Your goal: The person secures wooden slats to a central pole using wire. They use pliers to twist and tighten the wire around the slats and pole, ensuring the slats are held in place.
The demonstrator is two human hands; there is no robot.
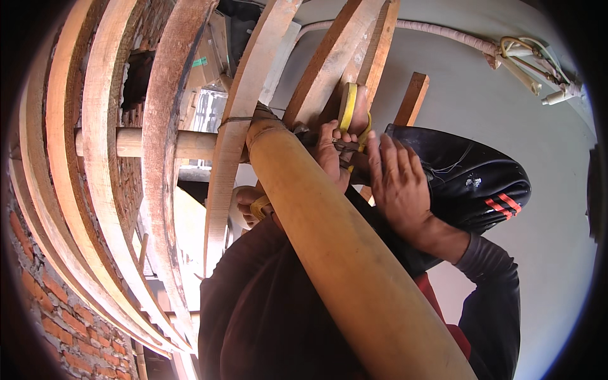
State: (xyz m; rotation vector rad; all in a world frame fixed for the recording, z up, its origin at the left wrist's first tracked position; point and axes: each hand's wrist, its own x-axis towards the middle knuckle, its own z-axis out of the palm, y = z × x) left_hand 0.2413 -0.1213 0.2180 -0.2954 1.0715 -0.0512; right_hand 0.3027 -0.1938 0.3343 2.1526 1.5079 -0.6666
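Note:
A thick tan bamboo pole [342,247] slants from the lower right up to a wooden beam [235,133]. Beyond its upper end, my left hand [329,157] is closed round a short dark thing [346,145], mostly covered by the fingers; its kind cannot be made out. My right hand [405,190] lies just right of it, fingers stretched out and nearly flat, fingertips beside the dark thing. Dark binding [263,114] wraps the pole's upper end by the beam. A foot in a yellow-strapped sandal [348,107] rests just past my hands.
Several curved-looking timber beams [161,120] run along the left, crossed by a thinner round pole [190,145]. Gaps between them open to a bright space below. A brick wall [57,304] is at lower left. Wrapped piping [443,35] and cables cross the grey wall [481,95].

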